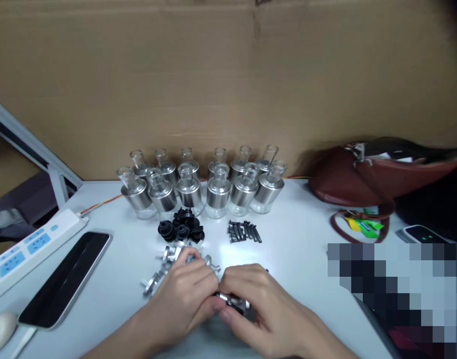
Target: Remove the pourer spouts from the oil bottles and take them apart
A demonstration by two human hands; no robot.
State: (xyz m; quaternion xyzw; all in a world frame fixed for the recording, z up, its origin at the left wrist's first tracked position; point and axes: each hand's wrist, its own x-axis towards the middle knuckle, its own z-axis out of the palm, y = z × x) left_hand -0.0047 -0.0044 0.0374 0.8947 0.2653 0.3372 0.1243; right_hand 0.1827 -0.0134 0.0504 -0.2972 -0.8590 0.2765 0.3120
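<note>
Close to the table's front, my right hand [260,304] is closed around a small silver metal fitting [240,303] with a dark end. My left hand [193,289] meets it, thumb and fingers pinched at the fitting's left end; the exact contact is partly hidden. Loose silver metal fittings [152,284], much like bottle pour spouts, lie behind and left of my left hand, which covers some. Beyond them is a pile of black ribbed stoppers [167,230]. Several short black tube-like pieces [245,231] lie side by side to the right.
Two rows of glass bottles with metal sleeves [218,193] stand against the cardboard wall [221,89]. A power strip [37,249] and a phone [67,279] lie left. On the right are a brown bag [348,177], small colourful packets [368,228] and a blurred-out area.
</note>
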